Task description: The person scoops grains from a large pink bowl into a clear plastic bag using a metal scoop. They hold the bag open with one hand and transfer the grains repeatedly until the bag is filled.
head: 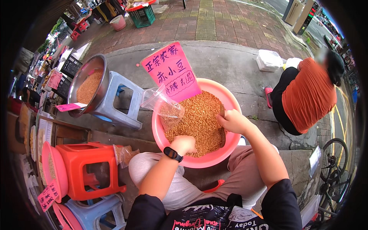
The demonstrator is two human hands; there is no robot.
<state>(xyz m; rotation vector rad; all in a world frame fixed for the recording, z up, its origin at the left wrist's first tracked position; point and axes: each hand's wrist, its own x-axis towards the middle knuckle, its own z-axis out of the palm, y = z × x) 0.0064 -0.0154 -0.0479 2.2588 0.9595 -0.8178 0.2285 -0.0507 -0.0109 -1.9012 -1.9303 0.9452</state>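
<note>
A round pink plastic basin (198, 162) stands before my knees, filled with small golden-brown grains or beans (198, 115). My right hand (232, 121) grips the upper end of a thin brown tool (222, 138), perhaps a scoop, at the basin's right side; its lower part is sunk in the grains. At the near left, my left hand (185, 144) rests on the grains with its fingers curled down and partly hidden. Whether it holds any is not visible. A clear plastic bag (169, 112), partly filled with grains, stands on the left of the heap. Behind it, a pink handwritten card (169, 69) sticks up.
Left, a metal bowl of grains (89, 86) tilts beside a blue-grey plastic stool (120, 100). Nearer lies a red stool (86, 169) with a pink basin (54, 169) and another bag (125, 155). At right, a person (307, 97) sits near white containers (268, 60); a bicycle (330, 172) stands behind.
</note>
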